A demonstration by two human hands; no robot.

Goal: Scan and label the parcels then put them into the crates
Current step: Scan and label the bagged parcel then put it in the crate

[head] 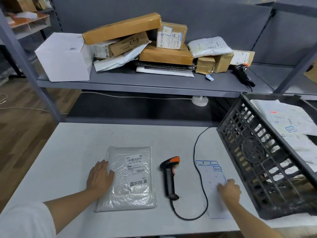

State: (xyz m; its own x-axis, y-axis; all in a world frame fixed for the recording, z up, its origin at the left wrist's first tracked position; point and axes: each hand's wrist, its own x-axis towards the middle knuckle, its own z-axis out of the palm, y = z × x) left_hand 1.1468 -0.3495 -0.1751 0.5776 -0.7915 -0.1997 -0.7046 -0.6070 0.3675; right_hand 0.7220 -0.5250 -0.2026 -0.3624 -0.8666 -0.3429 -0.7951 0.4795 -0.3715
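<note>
Both forearms reach in from the bottom edge over the white table [72,140]. On the left, the left hand [99,176] lies palm down, its fingers straight and together, pressing flat on the left edge of a clear plastic-bagged parcel [128,179]. On the right, the right hand [229,188] rests on a sheet of blue-edged labels [211,176] with its fingers curled down onto the sheet; whether they pinch a label cannot be made out.

That parcel is a flat, crinkled, see-through bag with pale contents, lying on the table left of centre. Its long axis runs away from the person, slightly tilted, and a white shipping label with barcodes sits on its far right part.

Just right of it lies a black barcode scanner [169,176] with an orange top, head pointing away from the person, handle toward them. Its black cable [200,169] loops round the label sheet and up to the table's far edge.

At the table's right edge a black plastic crate [257,160] stands tilted, holding white mailer bags [288,121].

Behind the table, a grey shelf [137,79] carries a heap of brown cardboard boxes [164,54], a white box [63,55], grey poly mailers and a second scanner [242,74] at its right end.
</note>
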